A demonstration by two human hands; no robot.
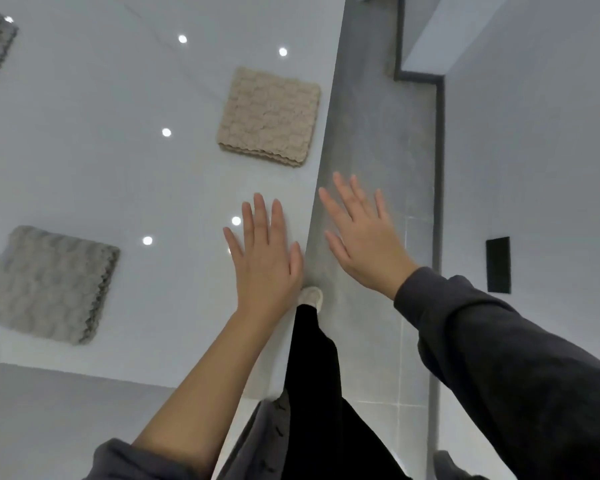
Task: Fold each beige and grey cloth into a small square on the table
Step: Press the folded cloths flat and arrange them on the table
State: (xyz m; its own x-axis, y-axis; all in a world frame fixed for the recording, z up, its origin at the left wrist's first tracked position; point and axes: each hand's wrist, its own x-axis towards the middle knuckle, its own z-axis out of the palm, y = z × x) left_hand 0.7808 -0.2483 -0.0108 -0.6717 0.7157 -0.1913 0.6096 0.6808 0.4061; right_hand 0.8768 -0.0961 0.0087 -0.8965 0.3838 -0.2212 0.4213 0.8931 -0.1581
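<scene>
The single head camera looked steeply down from above the table's right edge, near both outstretched hands, taking in the tabletop on the left and floor on the right.

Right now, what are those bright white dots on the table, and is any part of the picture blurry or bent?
In the head view, the dots are ceiling lights mirrored in the glossy table, one beside the left hand; the right hand looks slightly motion-blurred; the wide lens makes the table edge look tilted; the beige cloth stays fairly sharp, while the grey cloth near the frame edge is softer.
</scene>
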